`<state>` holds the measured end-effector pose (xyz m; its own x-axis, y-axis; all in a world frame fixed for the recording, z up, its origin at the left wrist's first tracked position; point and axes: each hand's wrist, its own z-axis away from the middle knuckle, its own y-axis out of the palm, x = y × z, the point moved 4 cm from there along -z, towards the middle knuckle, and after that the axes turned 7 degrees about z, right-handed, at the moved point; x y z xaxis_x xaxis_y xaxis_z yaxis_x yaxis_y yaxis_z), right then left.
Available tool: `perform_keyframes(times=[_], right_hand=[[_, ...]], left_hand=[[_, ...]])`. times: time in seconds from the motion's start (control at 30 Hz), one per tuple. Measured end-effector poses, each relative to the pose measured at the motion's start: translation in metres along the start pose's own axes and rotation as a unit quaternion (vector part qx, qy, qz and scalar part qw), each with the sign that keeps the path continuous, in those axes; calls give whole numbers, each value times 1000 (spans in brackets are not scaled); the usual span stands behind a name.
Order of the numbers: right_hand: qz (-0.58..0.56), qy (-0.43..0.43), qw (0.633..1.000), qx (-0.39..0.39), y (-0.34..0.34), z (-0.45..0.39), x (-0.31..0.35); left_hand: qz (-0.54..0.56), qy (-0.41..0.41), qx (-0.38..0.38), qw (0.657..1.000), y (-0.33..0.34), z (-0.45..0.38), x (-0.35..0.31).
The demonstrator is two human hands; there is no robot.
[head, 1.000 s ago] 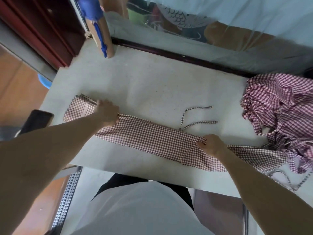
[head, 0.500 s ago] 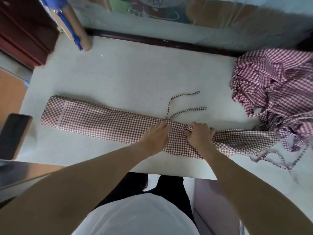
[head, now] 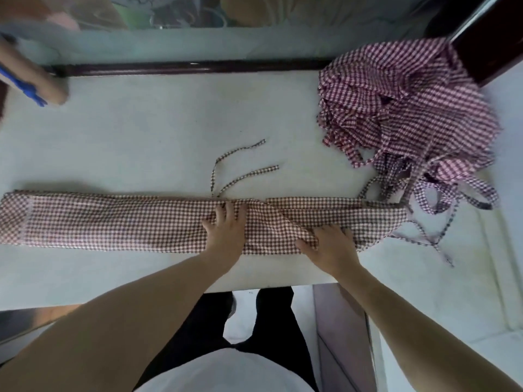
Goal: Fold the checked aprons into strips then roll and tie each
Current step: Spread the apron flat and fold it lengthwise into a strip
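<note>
1. The left hand [head: 226, 226] lies flat on the folded apron strip [head: 113, 220], fingers spread and straight, pressing the cloth down near the strip's middle; it grasps nothing.
2. The right hand [head: 329, 243] rests just to the right of it on the same strip, palm down. Its fingers bend slightly over a raised fold of cloth, and whether they pinch that fold or only press it cannot be told.
3. The strip lies under both hands and runs well beyond them. Its long axis goes left to right, parallel to the near table edge, one end at the frame's left border and the other pointing toward the heap on the right.
4. Between the two hands a diagonal crease crosses the cloth, which is looser there than on the smooth left half.
5. Two thin ties [head: 243, 165] come out from the strip's far edge just above the left hand and curl away across the table.
6. The strip's right end touches a crumpled pile of checked aprons [head: 402, 103], whose tangled ties spill toward the near right.
7. All this rests on a pale, slightly speckled table [head: 127, 131].
8. A dark wooden rail [head: 184, 67] borders its far side, with clear plastic sheeting [head: 198, 38] behind.
9. A tan roll with a blue part [head: 31, 86] sits at the far left corner, blurred.
10. A dark post [head: 492, 35] stands at the far right.
</note>
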<state>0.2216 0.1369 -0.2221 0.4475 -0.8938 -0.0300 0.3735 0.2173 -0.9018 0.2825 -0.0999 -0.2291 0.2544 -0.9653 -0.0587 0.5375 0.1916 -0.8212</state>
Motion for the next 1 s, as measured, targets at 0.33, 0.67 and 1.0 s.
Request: perform_keyframes(times=[0.33,0.67,1.0], right_hand=[[-18,70,996,47,7,10,-42],[38,191,981,14,13,15,-157],[-453,390,800,44,10,-1,-194]], left_hand=[[83,-73,51,993,-1,-1,-20],[48,-83,59,994,10,2,-21],[219,-234,88,943,-22,-19,-65]])
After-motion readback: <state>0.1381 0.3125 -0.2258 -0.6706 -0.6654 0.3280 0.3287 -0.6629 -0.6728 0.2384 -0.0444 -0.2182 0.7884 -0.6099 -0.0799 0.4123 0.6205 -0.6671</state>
